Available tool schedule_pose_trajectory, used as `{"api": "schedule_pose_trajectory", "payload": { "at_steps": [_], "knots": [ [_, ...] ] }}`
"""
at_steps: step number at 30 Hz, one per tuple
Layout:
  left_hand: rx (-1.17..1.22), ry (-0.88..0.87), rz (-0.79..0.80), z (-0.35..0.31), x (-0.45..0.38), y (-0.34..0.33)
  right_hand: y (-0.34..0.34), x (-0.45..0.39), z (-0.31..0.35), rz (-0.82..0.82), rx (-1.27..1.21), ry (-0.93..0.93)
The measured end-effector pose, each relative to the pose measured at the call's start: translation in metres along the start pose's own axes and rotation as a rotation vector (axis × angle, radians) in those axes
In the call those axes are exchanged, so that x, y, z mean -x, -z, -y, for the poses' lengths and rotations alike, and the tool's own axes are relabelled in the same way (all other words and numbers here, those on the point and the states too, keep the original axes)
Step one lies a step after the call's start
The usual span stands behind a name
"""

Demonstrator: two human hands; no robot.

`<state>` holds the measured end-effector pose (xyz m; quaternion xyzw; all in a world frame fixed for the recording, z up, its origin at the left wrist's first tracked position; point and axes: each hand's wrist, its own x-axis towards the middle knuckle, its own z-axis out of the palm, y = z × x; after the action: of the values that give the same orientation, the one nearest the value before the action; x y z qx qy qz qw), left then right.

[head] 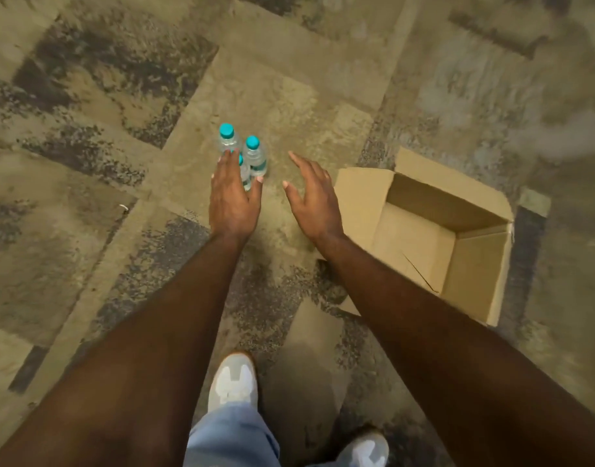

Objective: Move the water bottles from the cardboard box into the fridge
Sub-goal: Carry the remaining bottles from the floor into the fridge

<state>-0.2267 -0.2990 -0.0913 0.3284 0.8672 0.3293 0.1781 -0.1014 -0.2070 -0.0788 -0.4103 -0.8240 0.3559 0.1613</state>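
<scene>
Three clear water bottles with teal caps stand upright together on the carpet: one at the back left (228, 138), one to the right (254, 153), and a third (244, 171) mostly hidden under my left hand. My left hand (233, 197) reaches over them with straight fingers, above or touching the front bottle. My right hand (311, 197) hovers open to the right of the bottles, holding nothing. The cardboard box (424, 244) sits open on the floor to the right, with nothing visible inside. No fridge is in view.
Patterned tan and grey carpet (87, 163) covers the floor all around. My feet in light sneakers (233, 382) and jeans show at the bottom. A box flap (360, 197) lies flat close to my right wrist.
</scene>
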Motion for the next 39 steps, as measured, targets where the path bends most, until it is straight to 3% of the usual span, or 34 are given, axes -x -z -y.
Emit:
{"api": "schedule_pose_trajectory", "payload": {
  "at_steps": [4, 7, 10, 15, 21, 26, 32, 39],
  "knots": [
    [0.073, 0.082, -0.036, 0.029, -0.043, -0.016, -0.041, -0.063, -0.005, 0.131, 0.018, -0.029],
    [0.099, 0.146, 0.024, 0.044, -0.063, -0.031, -0.068, -0.099, -0.005, 0.224, 0.009, -0.087],
    [0.127, 0.174, 0.015, 0.054, -0.072, -0.043, -0.084, -0.12, -0.003, 0.244, -0.035, -0.116],
    [0.213, 0.177, -0.084, 0.068, -0.075, -0.054, -0.101, -0.13, -0.013, 0.17, 0.018, -0.122],
    [0.212, 0.082, -0.098, 0.079, -0.083, -0.05, -0.104, -0.124, -0.024, 0.023, 0.074, -0.117],
    [0.229, -0.022, -0.136, 0.068, -0.069, -0.034, -0.079, -0.093, -0.023, -0.108, -0.055, -0.067],
    [0.49, -0.018, -0.194, 0.015, -0.037, 0.002, -0.025, -0.038, -0.005, -0.251, -0.189, 0.008],
    [0.592, -0.106, -0.084, -0.07, 0.002, 0.054, 0.068, 0.024, 0.03, -0.391, -0.409, -0.04]
  ]
}}
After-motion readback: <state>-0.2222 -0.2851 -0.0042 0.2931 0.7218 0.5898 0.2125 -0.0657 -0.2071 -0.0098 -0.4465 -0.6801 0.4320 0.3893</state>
